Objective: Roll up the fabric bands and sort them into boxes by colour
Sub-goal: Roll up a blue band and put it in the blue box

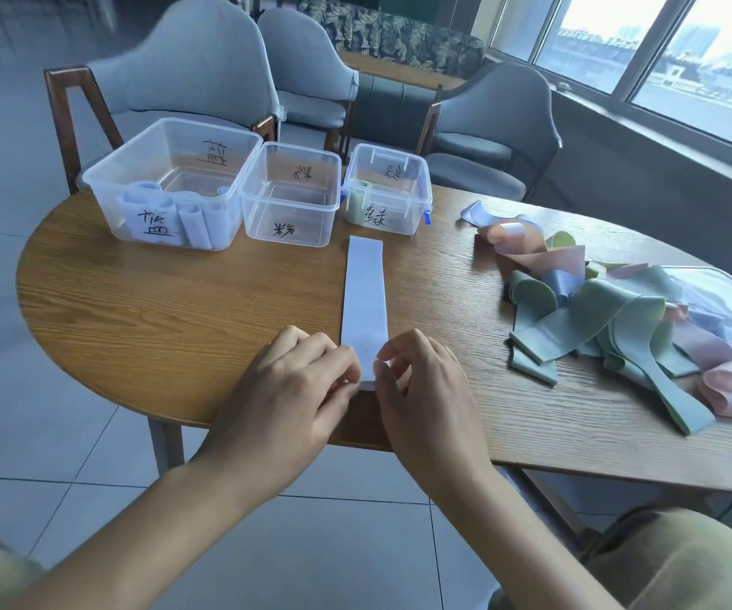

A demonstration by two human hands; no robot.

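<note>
The pale blue band (364, 297) lies flat on the counter (179, 310), running near-to-far for rolling. The left hand (293, 380) and right hand (425, 380) each pinch its near end. Far left, 3 boxes (289, 195) wait.

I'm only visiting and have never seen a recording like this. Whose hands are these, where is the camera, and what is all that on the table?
There is no machine here: a person wears one camera on the head, looking down at their own hands. The left hand and right hand pinch the near end of a pale blue band laid flat on the wooden table, apparently starting to roll it. Behind stand three clear boxes: the largest holds pale blue rolls, the middle box looks empty, the third box holds a green roll. A loose pile of bands lies to the right.
</note>
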